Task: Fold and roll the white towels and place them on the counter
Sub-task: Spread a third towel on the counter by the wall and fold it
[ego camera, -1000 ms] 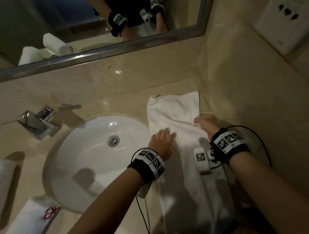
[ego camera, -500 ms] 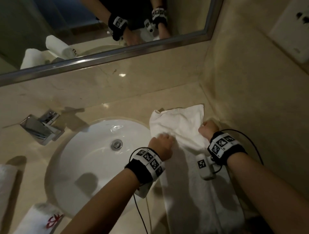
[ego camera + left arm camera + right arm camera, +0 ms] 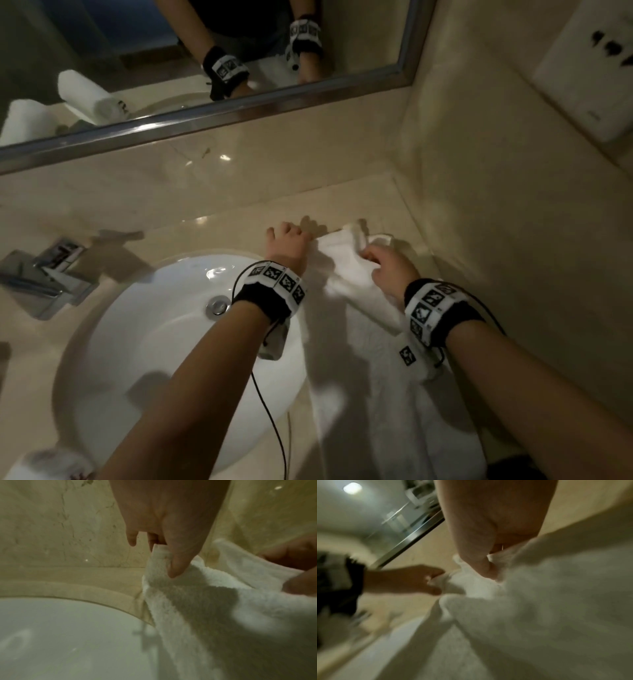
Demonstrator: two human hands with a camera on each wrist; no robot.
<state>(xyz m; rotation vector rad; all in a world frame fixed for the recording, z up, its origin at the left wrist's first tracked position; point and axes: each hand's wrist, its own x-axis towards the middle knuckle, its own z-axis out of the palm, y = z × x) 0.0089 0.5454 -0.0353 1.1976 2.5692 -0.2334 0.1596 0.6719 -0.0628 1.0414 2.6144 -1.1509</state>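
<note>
White towel lies lengthwise on the counter, just beside the sink on its right, running from the near edge to the back wall. Far end lifted and bunched.

Left hand at the towel's far left corner: thumb and fingers curled, pinching the hem; the little finger sticks out free. Right hand at the far right part: fingers curled round a fold of cloth, thumb pressed into it. Both hands close together, on the far side of the sink from the person. Wrist views blurred; exact finger count on the cloth unclear.

Around the sink: chrome tap on its left, drain at its centre. Another white towel with red marking at the sink's near left. Mirror on the wall behind the sink, reflecting rolled towels. Wall plate high on the side wall, right of the sink.
</note>
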